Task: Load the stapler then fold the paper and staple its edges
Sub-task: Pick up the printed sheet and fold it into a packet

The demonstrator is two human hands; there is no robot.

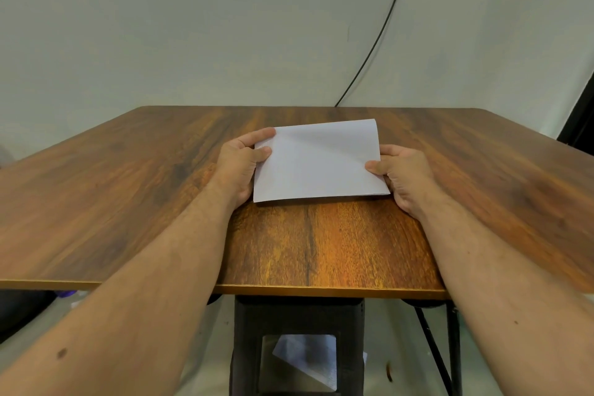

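Paper was already folded in half, lying flat on the table near the middle, a little toward the near edge. Two layers showed at the near right corner, slightly offset, so the open edges were toward the person; the far edge looked like the crease, judging by its rounded corner.

Left hand pinched the paper's left edge: thumb on top, index finger along the far left corner, other fingers tucked under or beside the sheet. Right hand pinched the right edge the same way, thumb on top near the middle of that edge, fingers hidden behind it. Both were gripping the paper, neither was free.

Progress, as a judgement:
- Fold: done, or in final alignment. Layers weren't perfectly flush at the near right corner.
- Stapler: not in view anywhere on the table. Couldn't tell whether it was loaded.
- Stapling: couldn't see any staples on the edges, but the sheet was too plain and small in view to be certain. Probably not started.

Left to do: square up the layers, get the stapler, staple the open edges.

Other stuff: a black cable ran down the wall behind the table. Another white sheet lay on the floor under the table, seen through the dark frame.
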